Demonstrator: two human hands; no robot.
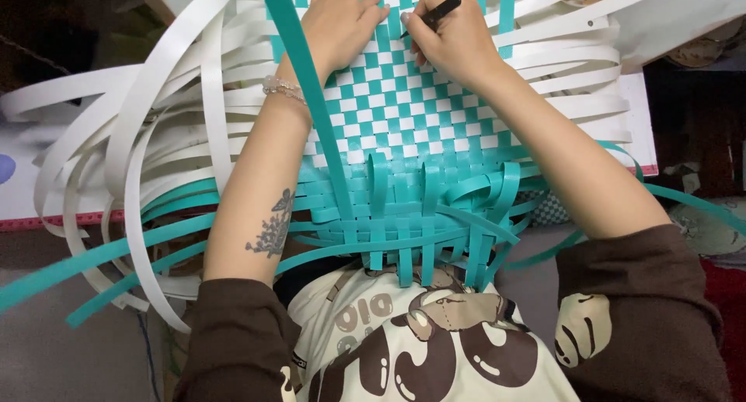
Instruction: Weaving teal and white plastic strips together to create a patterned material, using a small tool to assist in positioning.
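A woven mat point(404, 114) of teal and white plastic strips lies in front of me, checkered at the far part and all teal near my body. My left hand point(342, 21) rests flat on the weave near its far edge, fingers spread, a bead bracelet point(284, 87) on the wrist. My right hand point(451, 37) is closed on a thin black tool point(435, 13), its tip pressed onto the weave just right of my left fingers. A long teal strip point(307, 83) runs diagonally over my left forearm.
Loose white strips point(132, 138) loop out to the left and fan to the right point(583, 91). Free teal strip ends point(93, 266) trail toward the lower left and right. A white table surface point(668, 13) shows at the far right, with a grey floor point(62, 348) below left.
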